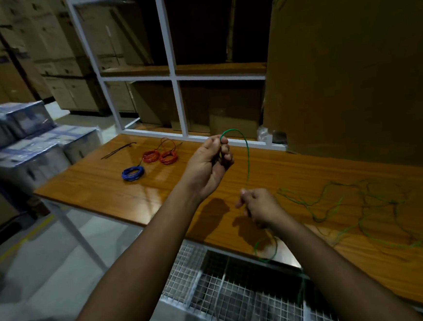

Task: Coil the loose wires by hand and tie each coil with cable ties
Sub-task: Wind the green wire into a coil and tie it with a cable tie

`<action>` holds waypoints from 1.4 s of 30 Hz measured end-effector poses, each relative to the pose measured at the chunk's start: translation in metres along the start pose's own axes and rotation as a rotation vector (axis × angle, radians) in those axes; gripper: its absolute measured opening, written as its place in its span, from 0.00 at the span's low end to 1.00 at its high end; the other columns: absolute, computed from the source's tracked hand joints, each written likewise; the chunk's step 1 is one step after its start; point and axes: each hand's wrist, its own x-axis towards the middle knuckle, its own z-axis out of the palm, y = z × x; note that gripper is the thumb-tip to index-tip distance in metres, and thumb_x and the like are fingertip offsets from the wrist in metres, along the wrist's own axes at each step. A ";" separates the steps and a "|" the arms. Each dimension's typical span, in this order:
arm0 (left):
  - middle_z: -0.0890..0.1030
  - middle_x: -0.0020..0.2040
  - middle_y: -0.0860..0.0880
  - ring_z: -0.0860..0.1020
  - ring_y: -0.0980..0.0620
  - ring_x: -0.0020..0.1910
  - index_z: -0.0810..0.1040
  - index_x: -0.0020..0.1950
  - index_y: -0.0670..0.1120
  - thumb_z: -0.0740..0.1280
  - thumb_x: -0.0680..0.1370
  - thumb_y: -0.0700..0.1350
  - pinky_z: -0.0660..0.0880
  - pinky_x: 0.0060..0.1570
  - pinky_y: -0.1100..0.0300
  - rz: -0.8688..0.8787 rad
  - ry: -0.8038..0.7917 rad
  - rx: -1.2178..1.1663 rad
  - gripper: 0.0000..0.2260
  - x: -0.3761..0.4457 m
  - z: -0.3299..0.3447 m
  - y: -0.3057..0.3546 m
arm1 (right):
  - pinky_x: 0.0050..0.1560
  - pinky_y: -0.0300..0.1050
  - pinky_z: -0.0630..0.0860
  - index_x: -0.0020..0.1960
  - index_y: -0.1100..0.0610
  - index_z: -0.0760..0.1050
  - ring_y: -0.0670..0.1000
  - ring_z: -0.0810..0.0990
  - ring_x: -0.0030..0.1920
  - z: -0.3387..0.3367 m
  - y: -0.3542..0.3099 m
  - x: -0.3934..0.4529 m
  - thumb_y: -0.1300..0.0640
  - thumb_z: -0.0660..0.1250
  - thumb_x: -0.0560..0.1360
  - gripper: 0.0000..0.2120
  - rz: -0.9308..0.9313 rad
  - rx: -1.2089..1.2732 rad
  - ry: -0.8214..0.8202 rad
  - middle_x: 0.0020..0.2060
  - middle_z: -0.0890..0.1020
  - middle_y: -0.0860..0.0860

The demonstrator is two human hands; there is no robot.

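Green wire [247, 155]: thin, kinked, arcs from left hand [207, 164] down to right hand [258, 208]. Left hand raised above wooden table [106, 186], fingers curled, pinching wire end. Right hand lower, fingers curled around wire. Remainder lies in loose tangle on table at right, one loop hanging off front edge. Blue coil [133, 173], two red coils [160, 156], black cable ties [118, 150] at left.

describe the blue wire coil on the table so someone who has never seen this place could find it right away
Start at the long wooden table in front of the white shelving frame. Toward its far left end lie three small coils; the blue coil is the one nearest the table's front edge, just left of the two red coils. It is the only blue wire there.
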 end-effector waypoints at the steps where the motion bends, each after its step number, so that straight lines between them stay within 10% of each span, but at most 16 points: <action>1: 0.76 0.38 0.48 0.73 0.53 0.38 0.74 0.52 0.41 0.55 0.85 0.42 0.71 0.48 0.58 0.005 0.021 0.025 0.10 0.001 0.000 0.001 | 0.28 0.43 0.70 0.50 0.58 0.79 0.47 0.75 0.27 -0.002 -0.009 -0.006 0.50 0.56 0.85 0.17 -0.045 -0.207 -0.098 0.34 0.79 0.52; 6: 0.76 0.41 0.47 0.75 0.53 0.38 0.75 0.54 0.41 0.55 0.85 0.43 0.74 0.45 0.60 0.023 0.069 0.207 0.10 -0.003 -0.005 0.002 | 0.46 0.55 0.76 0.54 0.57 0.78 0.56 0.78 0.44 -0.021 -0.055 -0.039 0.61 0.57 0.81 0.10 -0.432 -0.797 -0.200 0.44 0.80 0.55; 11: 0.76 0.40 0.46 0.75 0.53 0.34 0.74 0.56 0.40 0.55 0.86 0.43 0.75 0.29 0.67 -0.018 -0.032 0.257 0.10 -0.017 -0.002 0.001 | 0.38 0.37 0.74 0.54 0.51 0.83 0.41 0.77 0.36 -0.046 -0.076 -0.051 0.57 0.68 0.79 0.07 -0.856 -0.401 0.347 0.40 0.84 0.48; 15: 0.76 0.36 0.47 0.73 0.55 0.28 0.73 0.55 0.40 0.53 0.85 0.43 0.73 0.29 0.65 -0.032 -0.101 0.186 0.11 -0.022 0.005 -0.001 | 0.28 0.36 0.74 0.55 0.51 0.79 0.39 0.76 0.27 -0.049 -0.078 -0.032 0.50 0.68 0.79 0.07 -0.783 -0.333 0.511 0.34 0.82 0.46; 28: 0.68 0.29 0.51 0.62 0.54 0.29 0.72 0.47 0.44 0.55 0.83 0.46 0.61 0.36 0.60 -0.160 -0.156 0.053 0.11 -0.033 0.002 0.016 | 0.24 0.37 0.57 0.45 0.58 0.81 0.45 0.62 0.23 -0.054 -0.079 -0.006 0.51 0.65 0.81 0.12 -0.483 0.273 -0.003 0.22 0.66 0.46; 39: 0.67 0.28 0.53 0.62 0.58 0.25 0.72 0.47 0.44 0.53 0.86 0.46 0.59 0.30 0.64 -0.043 0.002 -0.190 0.13 -0.037 -0.013 0.039 | 0.50 0.55 0.80 0.51 0.57 0.78 0.55 0.82 0.47 -0.073 -0.026 0.002 0.57 0.81 0.65 0.19 -0.228 0.791 -0.738 0.42 0.79 0.54; 42: 0.68 0.28 0.53 0.63 0.58 0.24 0.72 0.46 0.45 0.53 0.86 0.46 0.59 0.29 0.64 -0.030 0.018 -0.196 0.13 -0.039 -0.013 0.039 | 0.38 0.51 0.83 0.57 0.62 0.75 0.51 0.80 0.33 -0.073 -0.025 -0.001 0.63 0.81 0.64 0.26 -0.110 1.020 -0.795 0.36 0.76 0.54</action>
